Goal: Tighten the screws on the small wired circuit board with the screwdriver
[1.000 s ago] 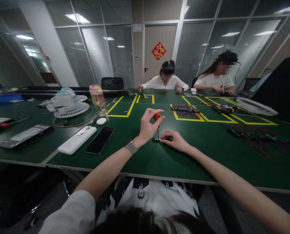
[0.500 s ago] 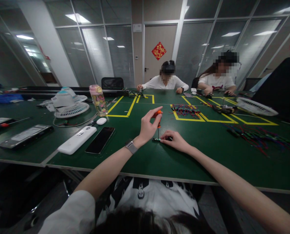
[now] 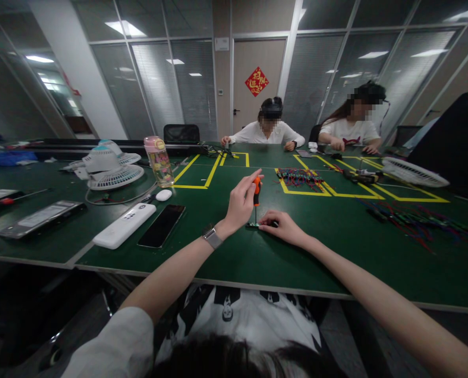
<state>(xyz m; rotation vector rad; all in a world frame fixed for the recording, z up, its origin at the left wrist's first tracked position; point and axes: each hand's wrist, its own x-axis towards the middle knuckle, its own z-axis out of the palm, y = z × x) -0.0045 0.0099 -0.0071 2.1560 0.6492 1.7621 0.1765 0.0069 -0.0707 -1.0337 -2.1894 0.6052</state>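
Currently touching an upright orange-and-black screwdriver [image 3: 257, 199] at its handle with the straight, pressed-together fingers of the left hand [image 3: 238, 205]; cannot tell whether pinching it with the thumb. Pinching the right end of a small circuit board [image 3: 251, 225], under the screwdriver's tip, with the right hand [image 3: 284, 227], inward from the middle of the worktop's [image 3: 234, 265] near edge. With tangled wires [image 3: 418, 223] towards the right edge.
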